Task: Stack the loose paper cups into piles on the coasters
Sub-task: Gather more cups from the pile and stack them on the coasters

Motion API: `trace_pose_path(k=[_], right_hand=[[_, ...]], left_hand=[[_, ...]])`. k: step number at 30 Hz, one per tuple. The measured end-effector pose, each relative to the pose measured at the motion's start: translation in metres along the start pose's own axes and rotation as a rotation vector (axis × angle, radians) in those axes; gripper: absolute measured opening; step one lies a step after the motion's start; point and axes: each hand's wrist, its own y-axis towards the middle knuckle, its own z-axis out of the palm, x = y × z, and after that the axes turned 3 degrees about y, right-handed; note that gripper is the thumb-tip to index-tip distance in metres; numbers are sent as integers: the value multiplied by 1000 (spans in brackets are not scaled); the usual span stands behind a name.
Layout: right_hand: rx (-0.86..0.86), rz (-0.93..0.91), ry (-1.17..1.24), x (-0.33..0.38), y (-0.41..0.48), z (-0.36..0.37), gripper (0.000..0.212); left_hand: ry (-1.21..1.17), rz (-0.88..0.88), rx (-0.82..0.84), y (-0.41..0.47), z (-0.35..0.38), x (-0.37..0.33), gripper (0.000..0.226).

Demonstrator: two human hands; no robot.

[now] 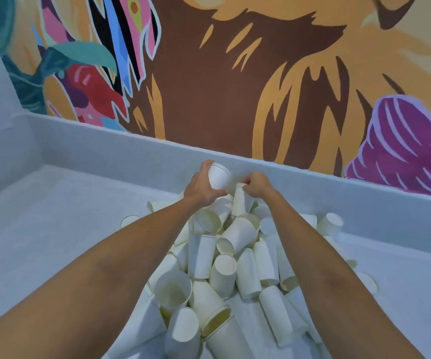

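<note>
loose white paper cups (224, 275) heaped on grey counter (53, 229); left hand (201, 185) fingers around nested cups (218, 176); right hand (258, 183) pinching an upturned cup (239, 200)

Cup heap (235, 268) mid-counter; bare counter (53, 229) leftward.

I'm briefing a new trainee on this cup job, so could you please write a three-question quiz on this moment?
1. True or false: the left hand holds a paper cup.
2. What does the right hand grip? A) the top of a cup stack B) a coaster C) nothing
3. Where do the loose cups lie?

Key: 1 true. 2 A. 3 heaped on the grey counter, between the forearms, below the mural wall.
</note>
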Motion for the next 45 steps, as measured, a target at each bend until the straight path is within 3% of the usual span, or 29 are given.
trace_pose_path(k=[6, 10, 17, 24, 27, 31, 34, 38, 42, 43, 45], right_hand=[[-241, -60, 511, 12, -15, -48, 23], [-353, -113, 655, 16, -26, -54, 23], [-119, -144, 751, 26, -37, -39, 31], [16, -148, 757, 27, -46, -34, 31], [-19, -142, 778, 18, -44, -35, 31], [24, -14, 971, 5, -40, -32, 32], [73, 67, 1091, 1, -42, -27, 29], [110, 128, 1205, -2, -46, -24, 30], [107, 174, 1110, -8, -50, -22, 25], [70, 171, 987, -12, -51, -20, 24], [6, 89, 496, -27, -53, -18, 29]], left_hand=[[150, 22, 0, -2, -4, 9, 92], [161, 99, 5, -8, -2, -3, 92], [122, 180, 5, -6, 4, -24, 103], [-9, 21, 77, -1, -14, -37, 121], [-103, 73, 232, 2, -21, -36, 97], [-480, 3, 430, -1, -25, -36, 53], [-588, -34, 546, -5, -20, -37, 61], [-645, -44, 564, -8, -16, -35, 62], [-628, -76, 530, -13, -15, -37, 68], [-628, -103, 501, -14, -15, -36, 69], [-657, -173, 424, -15, -14, -34, 74]])
